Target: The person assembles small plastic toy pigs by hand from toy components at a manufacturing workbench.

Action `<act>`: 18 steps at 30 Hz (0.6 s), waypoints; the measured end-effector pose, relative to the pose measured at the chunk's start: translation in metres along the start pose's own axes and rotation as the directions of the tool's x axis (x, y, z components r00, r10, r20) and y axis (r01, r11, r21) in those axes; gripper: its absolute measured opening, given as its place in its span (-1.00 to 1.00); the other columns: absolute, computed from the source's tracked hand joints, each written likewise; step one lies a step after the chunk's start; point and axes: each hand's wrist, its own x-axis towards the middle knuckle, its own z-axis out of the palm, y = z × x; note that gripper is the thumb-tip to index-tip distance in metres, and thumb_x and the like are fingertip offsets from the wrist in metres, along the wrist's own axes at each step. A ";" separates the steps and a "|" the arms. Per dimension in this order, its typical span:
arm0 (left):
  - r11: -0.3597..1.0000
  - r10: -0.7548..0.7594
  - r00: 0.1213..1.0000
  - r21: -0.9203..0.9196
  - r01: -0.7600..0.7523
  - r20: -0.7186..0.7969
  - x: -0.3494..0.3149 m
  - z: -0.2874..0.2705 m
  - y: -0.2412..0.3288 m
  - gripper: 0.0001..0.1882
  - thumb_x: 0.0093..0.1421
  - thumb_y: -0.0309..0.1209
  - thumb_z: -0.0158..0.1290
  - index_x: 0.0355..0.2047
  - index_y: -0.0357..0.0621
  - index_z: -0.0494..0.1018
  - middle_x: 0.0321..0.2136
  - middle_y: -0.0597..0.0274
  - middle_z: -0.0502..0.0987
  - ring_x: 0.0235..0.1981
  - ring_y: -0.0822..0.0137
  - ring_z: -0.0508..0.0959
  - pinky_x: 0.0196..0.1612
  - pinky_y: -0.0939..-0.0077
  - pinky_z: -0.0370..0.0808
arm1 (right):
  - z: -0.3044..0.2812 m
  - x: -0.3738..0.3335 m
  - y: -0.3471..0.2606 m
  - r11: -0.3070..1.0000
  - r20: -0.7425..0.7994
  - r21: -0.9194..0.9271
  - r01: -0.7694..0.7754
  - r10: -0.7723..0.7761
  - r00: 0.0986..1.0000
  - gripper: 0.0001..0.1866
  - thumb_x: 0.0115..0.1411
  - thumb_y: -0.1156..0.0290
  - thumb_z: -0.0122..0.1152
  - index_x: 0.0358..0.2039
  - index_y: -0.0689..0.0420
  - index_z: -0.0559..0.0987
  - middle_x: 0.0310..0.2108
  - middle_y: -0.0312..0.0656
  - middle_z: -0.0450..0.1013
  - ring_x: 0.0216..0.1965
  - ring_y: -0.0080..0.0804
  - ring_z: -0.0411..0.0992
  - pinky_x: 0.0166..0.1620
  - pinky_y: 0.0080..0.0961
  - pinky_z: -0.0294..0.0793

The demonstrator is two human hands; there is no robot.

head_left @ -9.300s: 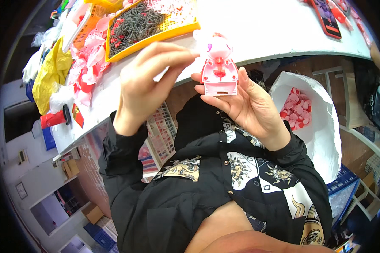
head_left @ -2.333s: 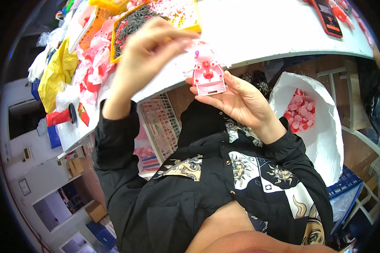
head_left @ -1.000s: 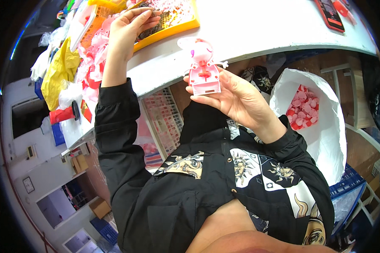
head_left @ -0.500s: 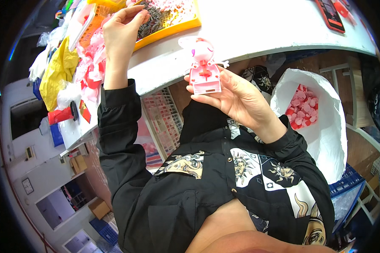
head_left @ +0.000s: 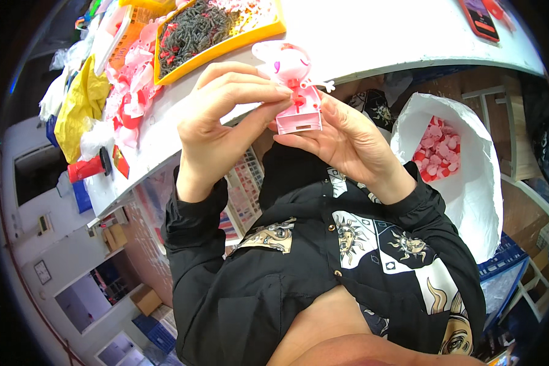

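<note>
Busy at a big white counter (head_left: 384,30)

Got a white sack (head_left: 466,204) gaping open off to the right, holding pink and red bits (head_left: 436,152). Also got a yellow tray (head_left: 226,53) up top, piled with dark stringy pieces (head_left: 192,36). Working hands-together: gripping a pink toy figure (head_left: 294,68) with right hand (head_left: 355,141) by the counter's near edge, touching its front with left hand's (head_left: 222,119) fingertips. Can't tell if pinching anything there. Can spot a small red piece (head_left: 298,99) in its chest.

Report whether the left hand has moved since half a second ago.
Yes: from the yellow tray, the left hand has come down and rightward in the view, to the pink toy figure in the right hand.
</note>
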 end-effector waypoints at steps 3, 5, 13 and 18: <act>0.999 0.002 1.000 0.045 -0.003 0.023 -0.004 0.003 -0.001 -0.70 -0.18 -0.71 0.26 -0.37 -0.21 0.60 -0.40 0.28 0.60 -0.25 0.30 0.51 -0.18 0.48 0.45 | 0.003 0.000 0.000 1.000 0.015 -0.031 0.007 -0.006 1.000 -0.53 0.31 0.32 0.04 0.16 0.22 0.24 0.03 -0.14 0.36 0.06 -0.33 0.38 0.21 -0.11 0.31; 0.999 -0.005 1.000 0.039 0.004 0.025 -0.006 0.006 -0.004 -0.74 -0.14 -0.62 0.25 -0.36 -0.12 0.60 -0.43 0.30 0.60 -0.30 0.29 0.54 -0.21 0.48 0.47 | -0.001 0.000 0.003 0.999 0.021 -0.042 0.006 -0.005 1.000 -0.53 0.31 0.32 0.04 0.16 0.21 0.24 0.03 -0.14 0.36 0.06 -0.34 0.38 0.21 -0.11 0.32; 0.998 -0.007 0.999 0.054 0.009 -0.033 -0.015 0.006 -0.007 -0.74 -0.13 -0.61 0.25 -0.36 -0.12 0.59 -0.40 0.30 0.60 -0.29 0.30 0.54 -0.22 0.48 0.48 | 0.007 0.000 0.004 0.998 0.015 -0.044 -0.046 0.046 0.999 -0.52 0.33 0.30 -0.01 0.19 0.21 0.20 0.06 -0.14 0.33 0.09 -0.34 0.35 0.21 -0.11 0.31; 0.998 -0.003 0.999 0.070 0.007 -0.047 -0.018 0.005 -0.006 -0.67 -0.12 -0.61 0.25 -0.28 -0.11 0.58 -0.33 0.34 0.60 -0.24 0.28 0.52 -0.16 0.44 0.46 | 0.005 0.003 0.005 0.992 0.004 -0.127 -0.020 0.021 1.000 -0.49 0.34 0.30 -0.03 0.21 0.24 0.15 0.08 -0.09 0.31 0.11 -0.29 0.34 0.21 -0.08 0.29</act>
